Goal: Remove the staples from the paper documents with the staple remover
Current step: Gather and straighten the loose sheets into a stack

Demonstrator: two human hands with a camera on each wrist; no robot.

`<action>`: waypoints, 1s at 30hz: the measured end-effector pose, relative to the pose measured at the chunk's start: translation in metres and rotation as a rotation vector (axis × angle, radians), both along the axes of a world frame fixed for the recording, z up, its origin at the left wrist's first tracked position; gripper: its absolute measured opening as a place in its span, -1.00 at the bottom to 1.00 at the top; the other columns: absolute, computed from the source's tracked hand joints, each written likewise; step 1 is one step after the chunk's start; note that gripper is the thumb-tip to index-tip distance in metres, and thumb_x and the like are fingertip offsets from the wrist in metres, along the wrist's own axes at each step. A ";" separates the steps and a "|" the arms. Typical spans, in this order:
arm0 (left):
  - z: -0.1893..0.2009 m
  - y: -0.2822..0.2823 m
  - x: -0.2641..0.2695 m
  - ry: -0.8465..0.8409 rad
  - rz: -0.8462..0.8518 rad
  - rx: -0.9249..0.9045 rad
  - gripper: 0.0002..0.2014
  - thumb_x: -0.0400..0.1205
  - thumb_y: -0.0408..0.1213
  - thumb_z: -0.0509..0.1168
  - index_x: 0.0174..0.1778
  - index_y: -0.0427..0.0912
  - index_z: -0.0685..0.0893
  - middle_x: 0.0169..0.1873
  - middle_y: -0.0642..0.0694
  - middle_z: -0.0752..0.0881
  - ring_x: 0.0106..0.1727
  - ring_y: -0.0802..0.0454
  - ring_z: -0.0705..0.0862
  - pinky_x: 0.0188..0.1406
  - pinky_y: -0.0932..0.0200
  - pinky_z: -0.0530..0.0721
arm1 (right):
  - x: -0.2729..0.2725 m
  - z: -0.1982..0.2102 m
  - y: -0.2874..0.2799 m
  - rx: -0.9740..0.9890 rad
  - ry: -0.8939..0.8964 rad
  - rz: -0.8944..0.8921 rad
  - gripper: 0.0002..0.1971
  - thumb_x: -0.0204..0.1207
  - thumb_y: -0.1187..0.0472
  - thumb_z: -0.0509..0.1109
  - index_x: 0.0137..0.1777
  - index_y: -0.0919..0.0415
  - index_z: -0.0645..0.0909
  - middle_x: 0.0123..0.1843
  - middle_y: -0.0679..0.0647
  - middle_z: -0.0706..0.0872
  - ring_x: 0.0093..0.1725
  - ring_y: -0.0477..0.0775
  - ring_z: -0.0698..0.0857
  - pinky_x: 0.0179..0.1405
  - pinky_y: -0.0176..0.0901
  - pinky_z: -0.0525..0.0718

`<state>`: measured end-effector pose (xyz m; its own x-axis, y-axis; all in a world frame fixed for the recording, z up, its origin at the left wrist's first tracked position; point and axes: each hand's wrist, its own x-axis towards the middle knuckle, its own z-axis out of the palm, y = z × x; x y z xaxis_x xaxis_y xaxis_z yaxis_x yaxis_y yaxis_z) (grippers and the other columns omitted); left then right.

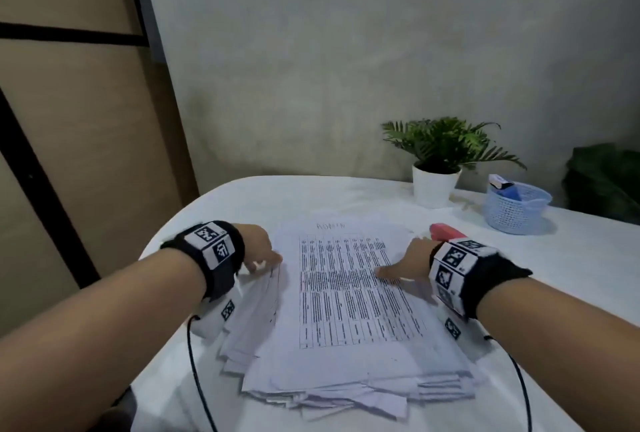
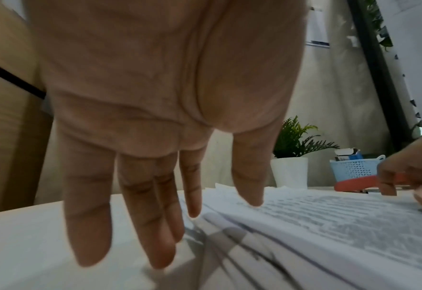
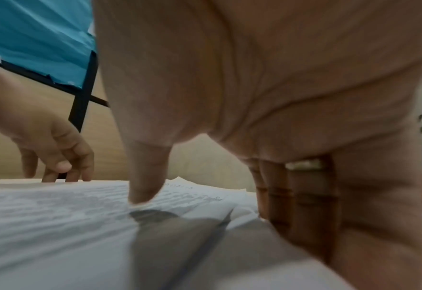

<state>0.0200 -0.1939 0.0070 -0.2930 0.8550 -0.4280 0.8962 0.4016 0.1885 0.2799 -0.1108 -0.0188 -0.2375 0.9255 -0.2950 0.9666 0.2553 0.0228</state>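
Note:
A thick, fanned stack of printed paper documents (image 1: pixel 346 321) lies in the middle of the white table (image 1: pixel 571 269). My left hand (image 1: pixel 266 260) is at the stack's left edge, fingers straight and pointing down, their tips touching the sheet edges (image 2: pixel 192 213). My right hand (image 1: pixel 401 279) is at the right edge, its thumb (image 3: pixel 143 194) pressing on the top sheet and its fingers (image 3: pixel 304 215) down along the side. A red staple remover (image 1: pixel 446 231) lies on the table just behind my right hand, untouched. No staple can be made out.
A potted green plant (image 1: pixel 437 168) in a white pot stands at the back of the table. To its right is a blue mesh basket (image 1: pixel 516 206) holding small boxes. The table's rounded left edge is close to my left wrist.

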 end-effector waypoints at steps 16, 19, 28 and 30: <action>-0.012 0.026 0.008 -0.177 0.143 0.071 -0.74 0.62 -0.08 0.28 -0.24 -0.21 0.58 -0.21 -0.16 0.69 -0.19 -0.10 0.63 0.02 0.11 0.66 | 0.030 0.007 0.011 -0.057 0.214 -0.110 -0.49 0.56 -0.04 0.34 0.33 0.36 0.54 0.00 0.07 0.62 0.29 0.15 0.62 0.21 -0.20 0.57; -0.017 0.031 0.010 -0.191 0.190 0.106 -0.68 0.64 -0.12 0.30 -0.34 -0.26 0.53 -0.30 -0.19 0.67 -0.34 -0.09 0.60 -0.21 0.18 0.63 | 0.025 0.006 0.006 -0.053 0.284 -0.119 -0.49 0.59 0.03 0.30 0.41 0.38 0.47 -0.02 0.10 0.65 0.26 0.18 0.65 0.06 -0.20 0.58; -0.018 0.033 0.015 0.013 0.131 0.025 -0.68 0.57 -0.04 0.39 -0.29 -0.24 0.60 -0.34 -0.15 0.64 -0.22 -0.09 0.57 -0.17 0.19 0.51 | 0.035 0.006 0.016 0.061 0.627 -0.234 -0.37 0.46 0.12 0.49 0.44 0.29 0.31 0.33 0.22 0.54 0.20 0.20 0.59 0.06 -0.11 0.54; -0.018 0.035 0.016 0.033 0.128 0.024 -0.65 0.55 -0.04 0.41 -0.43 -0.20 0.59 -0.47 -0.09 0.61 -0.24 -0.09 0.58 -0.14 0.19 0.54 | 0.035 0.006 0.014 0.058 0.611 -0.235 -0.37 0.46 0.09 0.49 0.44 0.31 0.33 0.34 0.21 0.55 0.18 0.19 0.59 0.06 -0.12 0.53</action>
